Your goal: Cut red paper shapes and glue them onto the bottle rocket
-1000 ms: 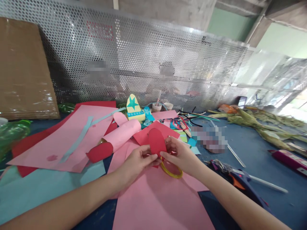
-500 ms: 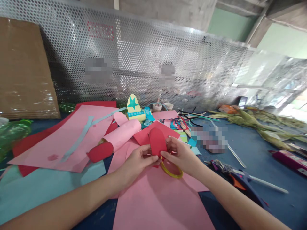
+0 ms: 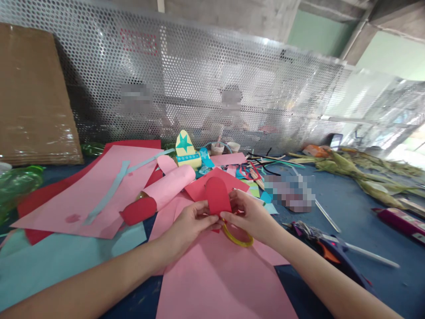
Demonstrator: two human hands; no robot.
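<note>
My left hand (image 3: 198, 218) and my right hand (image 3: 247, 212) pinch the lower edge of a red paper piece (image 3: 218, 196) with a rounded top, one from each side. A yellow ring (image 3: 239, 242) hangs beneath my right fingers; its upper part is hidden by them. Under both hands lies a large pink paper sheet (image 3: 219, 279). Just behind the held piece is a flat red sheet (image 3: 195, 186). To the left rest a red paper cutout (image 3: 139, 210) and a rolled pink paper (image 3: 172, 185).
A glue gun (image 3: 335, 254) with a glue stick lies at the right, near a purple tube (image 3: 400, 221). Dried husks (image 3: 348, 170) spread at the back right. Cardboard (image 3: 35, 95) leans at the left against the perforated metal screen (image 3: 199, 66), above a green plastic bottle (image 3: 21, 186).
The top of the red paper piece tilts slightly away, so it looks a little shorter. Both hands keep almost the same place and grip.
</note>
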